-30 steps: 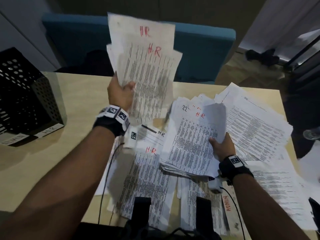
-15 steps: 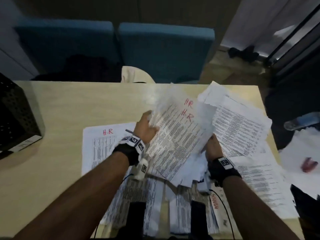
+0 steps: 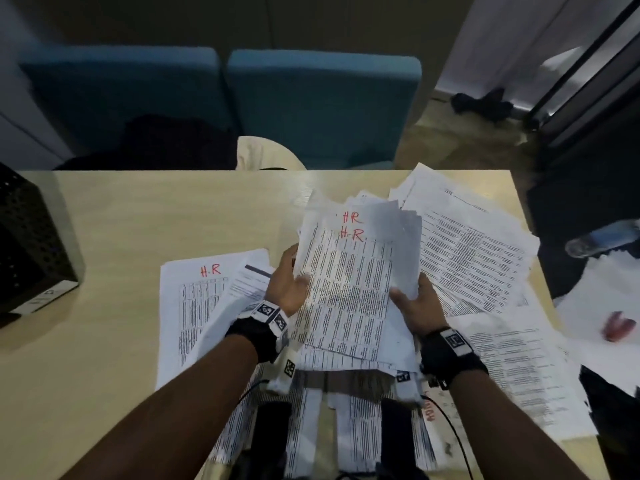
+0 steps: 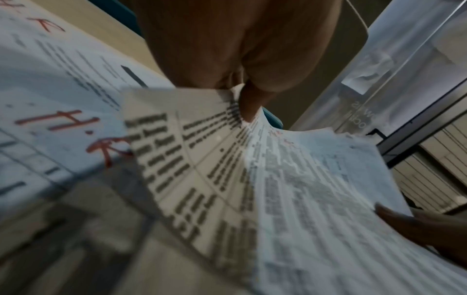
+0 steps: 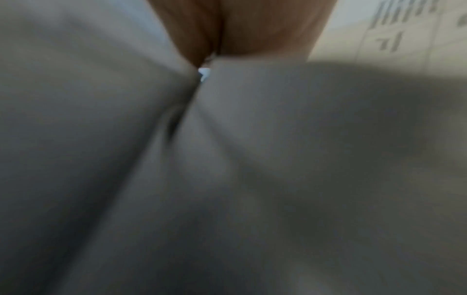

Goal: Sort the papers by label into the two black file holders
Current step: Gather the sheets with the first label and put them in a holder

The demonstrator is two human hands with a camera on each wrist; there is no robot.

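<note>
Both hands hold one stack of printed sheets marked "HR" in red (image 3: 349, 285) above the table's middle. My left hand (image 3: 289, 287) grips its left edge, thumb on top; in the left wrist view the thumb (image 4: 248, 103) presses the stack (image 4: 290, 189). My right hand (image 3: 417, 303) grips the right edge; the right wrist view shows only blurred paper (image 5: 227, 179) close up. Another "H.R" sheet (image 3: 194, 306) lies flat to the left. A black mesh file holder (image 3: 31, 251) with a white label stands at the table's left edge. No second holder is in view.
Loose printed papers (image 3: 478, 258) cover the right half of the wooden table (image 3: 145, 216), with more under my forearms, one marked "ADMIN" (image 3: 431, 414). Two blue chairs (image 3: 322, 105) stand behind the table. Bare tabletop lies between the holder and the papers.
My left hand brought its raised HR sheets down and right onto the bundle in my right hand; both hands now hold a single stack. The view shifted right, leaving the holder at the edge.
</note>
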